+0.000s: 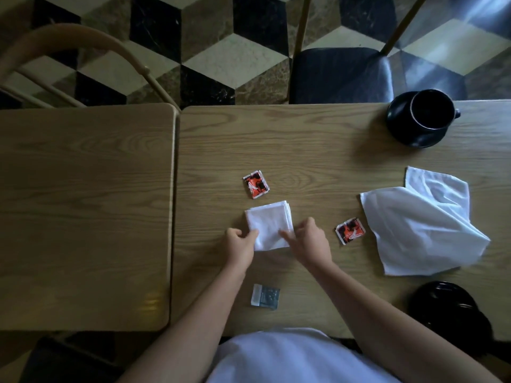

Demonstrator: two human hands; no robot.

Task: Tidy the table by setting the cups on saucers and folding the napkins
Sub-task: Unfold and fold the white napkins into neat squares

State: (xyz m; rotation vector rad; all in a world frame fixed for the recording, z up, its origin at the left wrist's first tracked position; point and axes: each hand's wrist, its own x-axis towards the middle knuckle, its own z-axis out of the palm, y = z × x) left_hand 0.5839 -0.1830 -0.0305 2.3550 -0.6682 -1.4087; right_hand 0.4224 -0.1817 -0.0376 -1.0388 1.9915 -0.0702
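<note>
A white napkin [269, 222] lies folded into a small square in the middle of the wooden table [304, 139]. My left hand [240, 241] pinches its near left corner. My right hand [308, 239] rests its fingers on the near right edge. A second white napkin [420, 225] lies loose and rumpled to the right. At the far right a black cup [431, 110] stands on a black saucer [401, 134]. Another black piece of crockery [450, 308] sits at the near right edge; it is too dark to tell cup from saucer.
Two red-and-black packets [256, 184] [349, 230] lie beside the folded napkin, and a grey sachet [265, 296] lies near my body. A second table [83, 211] adjoins on the left. A wooden chair [83, 64] and a dark-seated chair [343, 74] stand beyond.
</note>
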